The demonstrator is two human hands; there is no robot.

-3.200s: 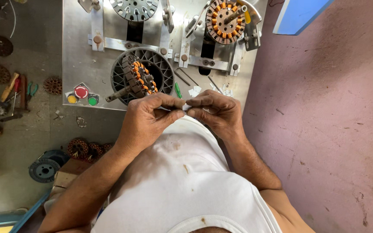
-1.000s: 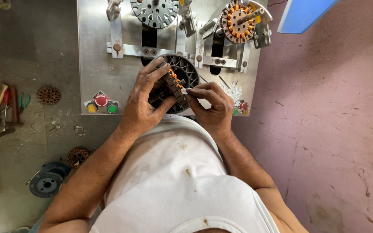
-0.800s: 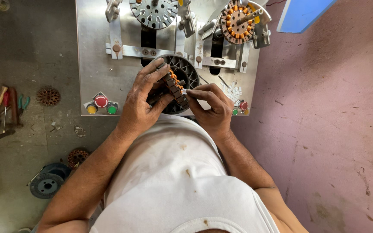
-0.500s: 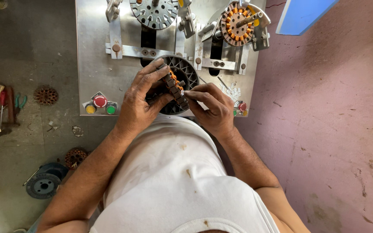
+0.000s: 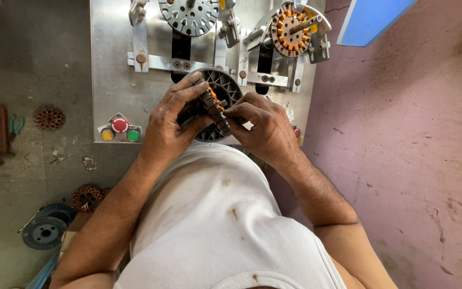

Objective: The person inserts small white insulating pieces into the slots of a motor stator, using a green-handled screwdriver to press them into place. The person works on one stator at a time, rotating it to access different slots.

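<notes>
One view only, and it comes from the head camera, looking almost straight down over the person's own chest. The white vest (image 5: 215, 225) fills the lower middle of the frame, very near the lens. Both forearms run up and away from the camera to the left hand (image 5: 169, 126) and right hand (image 5: 266, 128), which meet just above centre, near enough that knuckles and nails read clearly. Beyond them, at the top edge, the metal winding machine (image 5: 118, 64) is cut off. The grey floor (image 5: 17, 203) lies far below on the left, a pink wall (image 5: 413, 134) on the right.
</notes>
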